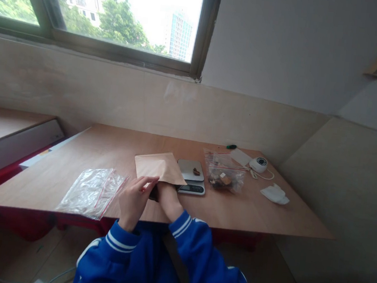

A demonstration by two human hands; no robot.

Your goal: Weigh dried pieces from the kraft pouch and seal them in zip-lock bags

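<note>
A tan paper bag [160, 166] lies tilted over the table beside a white digital scale [192, 187]. My left hand [134, 199] pinches the bag's near edge between thumb and fingers. My right hand [168, 198] reaches in under that edge, its fingers hidden by the paper, so what it holds does not show. Something dark shows just below the bag between my hands. On the scale's plate rests a small brown piece [196, 172].
Clear zip bags [92, 192] lie at the left of the wooden table [234, 215]. Right of the scale is a zip bag with dark pieces [225, 179]. Farther right are a white dome camera [258, 164] with a cable, a crumpled white wrapper [275, 193] and a green item [231, 147].
</note>
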